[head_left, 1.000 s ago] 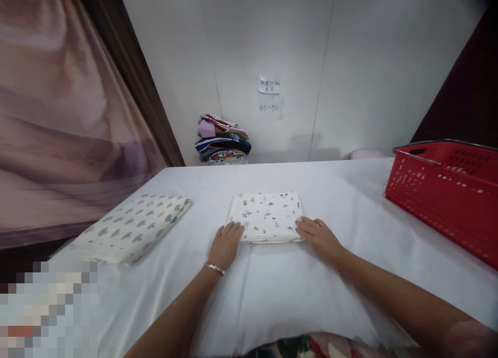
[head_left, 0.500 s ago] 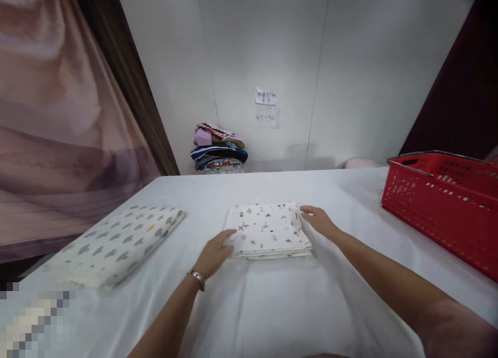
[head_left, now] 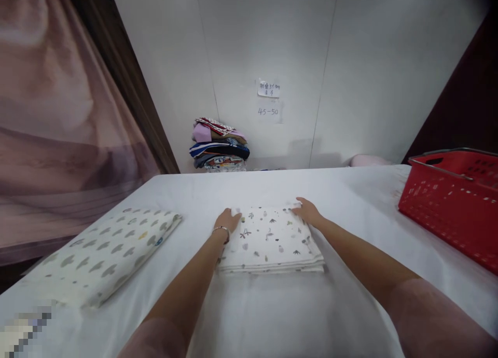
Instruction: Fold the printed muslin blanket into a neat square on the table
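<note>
Patterned cloth (head_left: 272, 238), folded into a flat rectangle, lies at the middle of the white-covered surface (head_left: 272, 186), between both hands. Change noted: both hands have just shifted from the sides of the bundle up to its far corners. Left hand (head_left: 227, 221) is at the far left corner, thumb side over the top layer; right hand (head_left: 308, 212) is at the far right corner, fingers bent over the edge. Both appear lightly curled on the fabric, neither clenched; cannot tell whether either one pinches a layer or only rests there.

Consequence, as judged: the far edge is now controlled at both ends, while the near edge lies free. Layers at that near edge look slightly uneven, most clearly at the right corner, so alignment there probably depends on how evenly the two hands act.

Surroundings: cloth with grey motifs (head_left: 112, 241) lies flat on the left, apart from the bundle; red basket (head_left: 443, 218) stands on the right; stacked fabrics (head_left: 220, 149) sit beyond the far edge, near the wall
</note>
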